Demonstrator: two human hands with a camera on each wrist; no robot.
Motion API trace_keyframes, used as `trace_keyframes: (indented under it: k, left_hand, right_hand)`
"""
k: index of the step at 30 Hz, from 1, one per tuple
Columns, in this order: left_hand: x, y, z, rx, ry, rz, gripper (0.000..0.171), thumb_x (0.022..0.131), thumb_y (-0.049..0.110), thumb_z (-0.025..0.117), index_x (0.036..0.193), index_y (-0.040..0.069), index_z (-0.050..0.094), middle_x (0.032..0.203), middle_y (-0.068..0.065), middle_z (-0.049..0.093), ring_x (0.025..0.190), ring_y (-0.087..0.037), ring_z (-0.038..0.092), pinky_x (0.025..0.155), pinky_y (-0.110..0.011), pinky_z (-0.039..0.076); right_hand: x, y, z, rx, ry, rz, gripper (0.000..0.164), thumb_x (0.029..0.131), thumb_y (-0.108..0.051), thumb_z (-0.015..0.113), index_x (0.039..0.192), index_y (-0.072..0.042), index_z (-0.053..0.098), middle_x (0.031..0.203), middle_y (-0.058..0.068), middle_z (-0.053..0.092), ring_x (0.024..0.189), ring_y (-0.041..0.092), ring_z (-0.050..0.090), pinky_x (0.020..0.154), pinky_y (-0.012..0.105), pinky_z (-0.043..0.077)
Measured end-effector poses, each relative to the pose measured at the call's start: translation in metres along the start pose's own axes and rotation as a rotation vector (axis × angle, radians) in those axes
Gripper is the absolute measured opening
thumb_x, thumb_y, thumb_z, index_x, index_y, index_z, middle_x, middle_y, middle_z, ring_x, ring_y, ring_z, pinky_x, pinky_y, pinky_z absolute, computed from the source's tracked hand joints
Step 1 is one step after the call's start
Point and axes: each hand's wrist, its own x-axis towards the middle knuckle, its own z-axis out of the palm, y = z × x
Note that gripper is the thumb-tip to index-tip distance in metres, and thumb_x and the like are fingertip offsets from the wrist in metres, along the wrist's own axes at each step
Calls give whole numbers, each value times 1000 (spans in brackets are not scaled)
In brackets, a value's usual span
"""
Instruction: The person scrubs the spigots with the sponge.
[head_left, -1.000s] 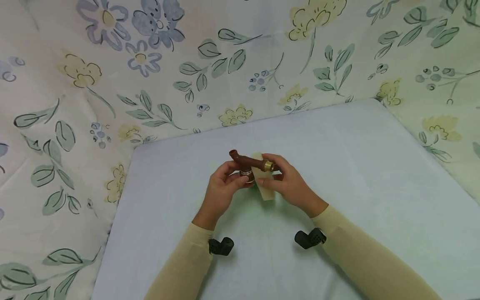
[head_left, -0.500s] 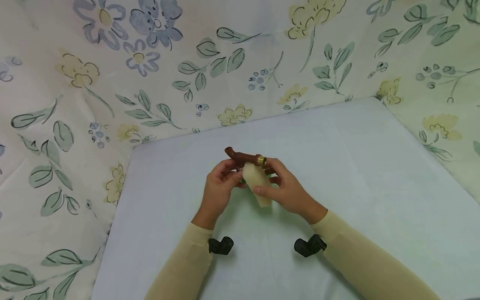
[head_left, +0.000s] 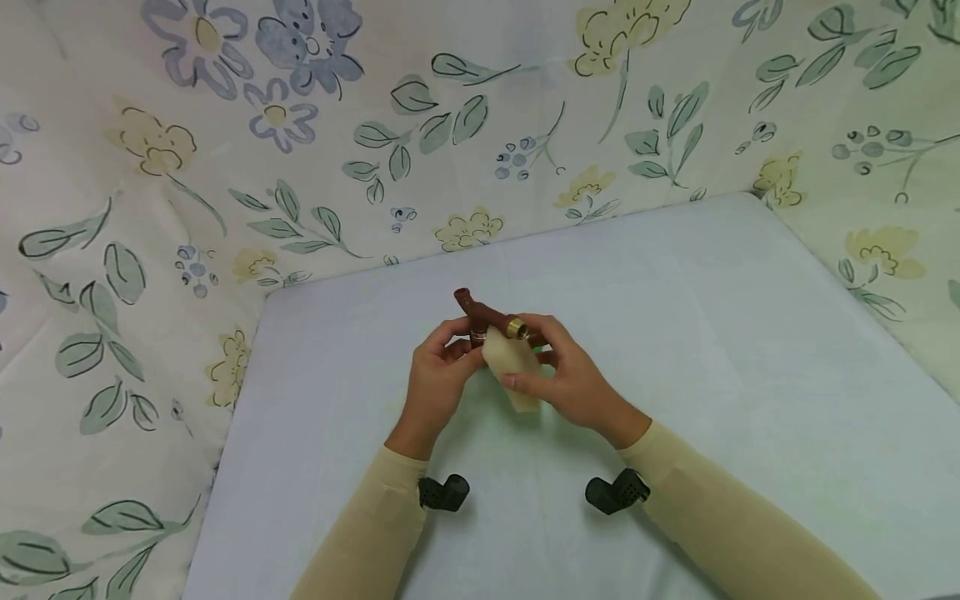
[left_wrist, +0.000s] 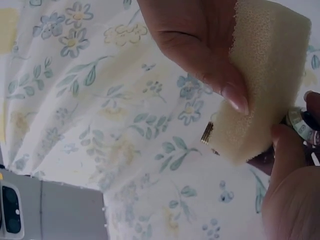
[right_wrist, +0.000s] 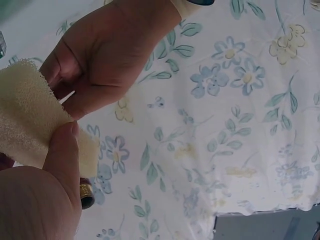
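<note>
A brown tap [head_left: 487,315] with a brass threaded end is held just above the table, its spout pointing to the far left. My left hand [head_left: 438,371] grips it by the ringed, shiny part under the body, partly hidden by the fingers. The right hand [head_left: 577,379] holds a cream sponge [head_left: 513,362], thumb on the near face, against the tap's near side. In the left wrist view the sponge [left_wrist: 270,65] covers most of the tap. Its threaded end [right_wrist: 86,194] pokes out below the sponge in the right wrist view.
A white-covered table [head_left: 712,333] lies under both hands. Floral cloth [head_left: 480,125] hangs behind it and at both sides. Each sleeved forearm wears a black camera [head_left: 444,493]. A dark device [left_wrist: 11,210] shows at the corner of the left wrist view.
The sponge has turned its broad face toward me and shifted left along the tap. The tap has moved slightly left and its threaded end has swung nearer. Both hands keep their hold.
</note>
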Motion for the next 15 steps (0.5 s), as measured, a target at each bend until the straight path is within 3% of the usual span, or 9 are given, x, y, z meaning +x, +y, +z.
trace_keyframes:
  k: [4,8,11,15]
  left_hand:
    - [-2,0,0,-93,-39,-11,39,86,-1,69,124,2,58,116,-21,55,94,-33,61,80,-43,55]
    - [-5,1,0,-129,-97,-29,38,88,-2,67,124,0,55,119,-22,55,99,-36,60,82,-48,53]
    - [-7,2,1,-122,-127,-42,37,89,-2,66,124,0,56,119,-23,56,99,-34,61,82,-47,53]
    - [-6,2,4,-109,-103,-42,36,87,-5,66,122,-1,59,117,-21,57,97,-30,62,80,-40,55]
  right_hand:
    - [2,3,-2,-5,6,11,67,86,-27,74,142,-28,38,131,-6,45,113,21,45,89,46,45]
    - [4,7,-8,9,23,69,64,89,-31,71,143,-27,38,130,-5,46,115,22,46,90,46,45]
    - [4,6,-11,30,29,101,62,90,-29,69,144,-24,39,130,-1,48,114,23,47,89,46,46]
    - [3,-7,-12,61,21,113,60,92,-19,68,144,-15,39,128,6,49,112,27,47,87,48,47]
